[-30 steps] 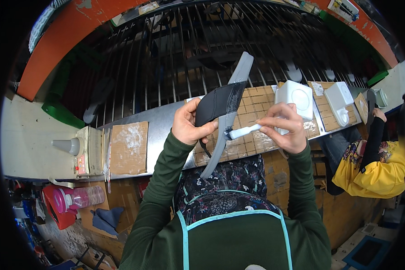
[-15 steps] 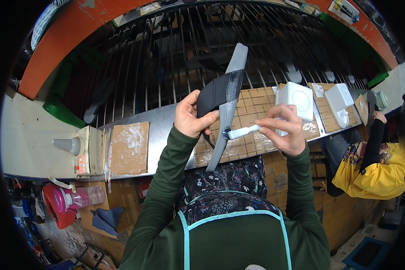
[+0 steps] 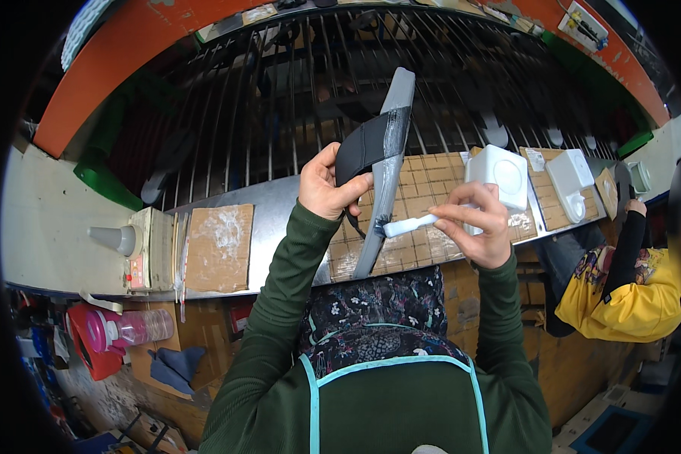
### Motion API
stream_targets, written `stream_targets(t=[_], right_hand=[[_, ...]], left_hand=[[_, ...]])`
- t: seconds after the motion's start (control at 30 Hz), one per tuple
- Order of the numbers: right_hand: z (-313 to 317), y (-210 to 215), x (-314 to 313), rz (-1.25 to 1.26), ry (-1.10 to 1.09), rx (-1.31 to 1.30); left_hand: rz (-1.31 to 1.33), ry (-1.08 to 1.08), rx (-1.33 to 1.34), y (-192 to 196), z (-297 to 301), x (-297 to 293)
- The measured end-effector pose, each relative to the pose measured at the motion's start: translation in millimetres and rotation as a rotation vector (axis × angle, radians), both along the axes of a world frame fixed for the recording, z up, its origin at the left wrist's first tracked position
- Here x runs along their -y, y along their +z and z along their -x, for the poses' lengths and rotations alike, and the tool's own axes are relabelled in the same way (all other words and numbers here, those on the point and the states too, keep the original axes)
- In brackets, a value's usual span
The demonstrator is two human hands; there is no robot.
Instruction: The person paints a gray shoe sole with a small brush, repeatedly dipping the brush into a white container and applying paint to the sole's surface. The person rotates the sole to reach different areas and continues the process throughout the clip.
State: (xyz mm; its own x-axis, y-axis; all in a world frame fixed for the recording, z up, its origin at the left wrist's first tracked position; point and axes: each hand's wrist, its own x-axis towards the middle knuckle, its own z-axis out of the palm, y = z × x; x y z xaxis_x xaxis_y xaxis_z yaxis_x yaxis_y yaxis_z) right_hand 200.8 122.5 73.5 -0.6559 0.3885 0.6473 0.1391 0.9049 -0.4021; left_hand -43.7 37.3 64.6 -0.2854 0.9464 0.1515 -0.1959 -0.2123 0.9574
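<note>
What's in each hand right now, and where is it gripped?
Left hand grips the grey sole by its black strap, near the middle. Right hand pinches the white brush by its handle end, fingers around it.

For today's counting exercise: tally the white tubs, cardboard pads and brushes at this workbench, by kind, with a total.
White tubs: 2
Cardboard pads: 1
Brushes: 1, white, held in the right hand
Total: 4
</note>
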Motion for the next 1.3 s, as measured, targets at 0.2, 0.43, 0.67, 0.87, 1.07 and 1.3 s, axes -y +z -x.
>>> stream_targets(t=[0.2,0.43,0.67,0.87,1.07,1.3], right_hand=[[1.9,-5.0,7.6,0.010,0.013,-0.016],[17.9,-30.5,10.0,0.637,-0.039,-0.353],[16.0,-27.4,17.9,0.789,0.087,-0.165],[22.1,-36.0,17.0,0.912,0.059,-0.300],[12.5,-42.7,38.5,1.104,0.099,-0.253],[1.4,-36.8,62.8,0.973,-0.068,-0.226]], left_hand=[[-0.053,0.029,0.085,-11.3,3.4,-2.1],[-0.254,-0.154,0.233,-45.1,5.4,-1.9],[-0.297,0.001,0.213,-64.0,3.0,2.0],[-0.313,0.027,0.239,-67.2,4.2,-0.6],[-0.219,0.264,0.133,-57.2,5.3,7.8],[-0.085,0.406,-0.068,-42.9,10.9,19.2]])
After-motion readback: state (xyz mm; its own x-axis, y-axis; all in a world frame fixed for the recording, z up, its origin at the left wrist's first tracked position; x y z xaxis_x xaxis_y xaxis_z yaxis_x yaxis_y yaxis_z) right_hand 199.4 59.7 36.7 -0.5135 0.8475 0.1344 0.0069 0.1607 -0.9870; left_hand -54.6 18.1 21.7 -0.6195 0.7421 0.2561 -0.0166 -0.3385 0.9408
